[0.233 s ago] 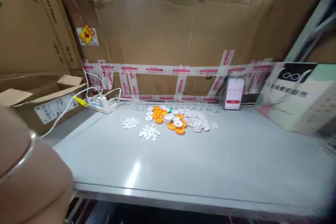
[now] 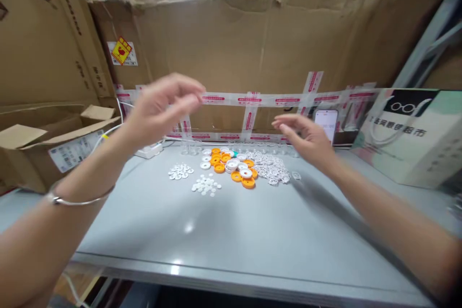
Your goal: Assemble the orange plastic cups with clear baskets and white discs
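Both of my hands hang in the air above the grey table (image 2: 274,231). My left hand (image 2: 159,108), blurred by motion, has its fingers loosely bent, the thumb apart, and nothing seen in it. Lower right, my right hand (image 2: 306,137) is near the phone, open with thumb and fingers apart. Between and below them lie orange rings (image 2: 219,168) and white rings (image 2: 246,173) in a pile. Beside it spreads a heap of flat white pieces with holes (image 2: 269,166). Two groups of small white discs lie to the left, larger discs (image 2: 180,171) and smaller discs (image 2: 205,184).
Small clear containers (image 2: 185,147) line the back edge. A lit phone (image 2: 327,122) leans there, partly behind my right hand. A printed white-green bag (image 2: 404,134) stands right, an open carton (image 2: 29,154) left. A white power strip (image 2: 149,150) has cables. Tall cardboard (image 2: 224,43) walls the back.
My left arm has swung from a close blur at the lower left up over the table. My right hand and forearm have come into view from the right.
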The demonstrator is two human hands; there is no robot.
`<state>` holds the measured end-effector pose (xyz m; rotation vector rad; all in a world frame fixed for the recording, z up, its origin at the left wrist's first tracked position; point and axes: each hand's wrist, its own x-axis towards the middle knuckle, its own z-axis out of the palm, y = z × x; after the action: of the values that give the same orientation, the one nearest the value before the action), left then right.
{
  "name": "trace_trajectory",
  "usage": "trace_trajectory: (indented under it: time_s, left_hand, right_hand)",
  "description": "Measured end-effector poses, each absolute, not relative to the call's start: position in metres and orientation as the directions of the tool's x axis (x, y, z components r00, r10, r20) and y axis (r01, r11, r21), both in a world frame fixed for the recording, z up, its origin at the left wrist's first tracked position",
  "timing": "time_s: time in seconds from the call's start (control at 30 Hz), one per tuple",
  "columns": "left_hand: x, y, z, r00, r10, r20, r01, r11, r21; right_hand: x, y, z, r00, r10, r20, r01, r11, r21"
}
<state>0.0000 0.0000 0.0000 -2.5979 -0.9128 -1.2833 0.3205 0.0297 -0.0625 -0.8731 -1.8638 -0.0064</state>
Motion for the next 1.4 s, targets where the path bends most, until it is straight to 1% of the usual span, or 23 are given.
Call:
trace_trajectory:
  time_s: [0.03,0.07,0.13,0.2,0.3,0.37,0.63,0.8,0.93,1.07,1.2,1.3,1.4]
  left_hand:
    - [-0.001,0.009,-0.011,0.505,0.503,0.702,0.575,-0.802,0.161]
    - [-0.003,0.018,-0.025,0.568,0.554,0.609,0.604,-0.783,0.15]
    - [-0.007,0.038,-0.054,0.596,0.596,0.539,0.641,-0.757,0.128]
    - [-0.011,0.054,-0.08,0.657,0.624,0.422,0.664,-0.745,0.068]
    - [-0.012,0.066,-0.105,0.679,0.66,0.322,0.688,-0.724,0.035]
    - [-0.01,0.067,-0.112,0.665,0.678,0.312,0.704,-0.709,0.042]
    - [0.0,0.066,-0.129,0.618,0.733,0.284,0.761,-0.649,0.02]
    - [0.003,0.066,-0.131,0.599,0.763,0.243,0.786,-0.618,0.002]
    - [0.006,0.064,-0.128,0.59,0.773,0.232,0.796,-0.606,-0.003]
    - [0.006,0.063,-0.129,0.587,0.774,0.237,0.799,-0.602,-0.015]
    - [0.006,0.065,-0.13,0.59,0.765,0.257,0.794,-0.608,-0.012]
    - [0.007,0.065,-0.13,0.597,0.75,0.284,0.783,-0.622,-0.004]
    - [0.007,0.063,-0.129,0.6,0.737,0.31,0.775,-0.632,0.003]
  right_hand:
    - [0.324,0.042,-0.076,-0.197,0.632,0.75,0.592,0.686,-0.422]
    - [0.328,0.052,-0.088,-0.182,0.699,0.692,0.642,0.618,-0.455]
    - [0.338,0.066,-0.108,-0.222,0.782,0.582,0.71,0.539,-0.453]
    - [0.346,0.069,-0.118,-0.257,0.843,0.472,0.769,0.474,-0.429]
    - [0.35,0.063,-0.117,-0.239,0.89,0.388,0.821,0.398,-0.41]
    - [0.348,0.058,-0.114,-0.234,0.896,0.378,0.823,0.389,-0.413]
    - [0.333,0.045,-0.112,-0.356,0.859,0.368,0.787,0.488,-0.378]
    - [0.312,0.037,-0.116,-0.319,0.882,0.347,0.766,0.455,-0.453]
    - [0.292,0.034,-0.127,-0.399,0.837,0.374,0.745,0.534,-0.4]
    - [0.282,0.033,-0.136,-0.422,0.842,0.336,0.773,0.528,-0.353]
    - [0.279,0.034,-0.139,-0.404,0.859,0.314,0.78,0.503,-0.373]
    - [0.277,0.035,-0.138,-0.389,0.86,0.331,0.773,0.5,-0.391]
    - [0.279,0.029,-0.13,-0.423,0.817,0.392,0.733,0.563,-0.381]
